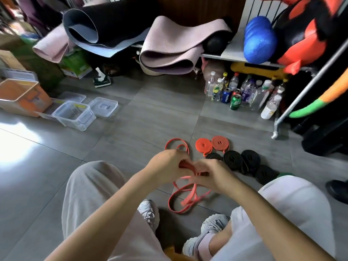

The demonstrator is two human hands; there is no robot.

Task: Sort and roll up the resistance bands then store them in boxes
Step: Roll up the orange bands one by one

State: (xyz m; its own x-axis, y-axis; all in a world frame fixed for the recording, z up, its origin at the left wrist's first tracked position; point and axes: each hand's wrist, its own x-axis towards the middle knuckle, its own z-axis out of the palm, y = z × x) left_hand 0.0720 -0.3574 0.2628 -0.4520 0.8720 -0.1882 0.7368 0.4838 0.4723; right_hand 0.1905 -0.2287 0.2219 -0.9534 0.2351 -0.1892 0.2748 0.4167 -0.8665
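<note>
The left hand point(167, 164) and the right hand point(213, 176) meet between the person's knees, the fingers of both curled and pinching one loose orange band point(180, 196), whose slack loops hang to the grey floor point(131, 132) near the shoes. An orange loop point(176, 145) lies just beyond the left hand; whether it belongs to the held band cannot be told. To its right sit two rolled orange bands point(203, 146) touching a cluster of rolled black bands point(233, 160), while the clear boxes point(75, 115) stand open, well apart, at far left.
</note>
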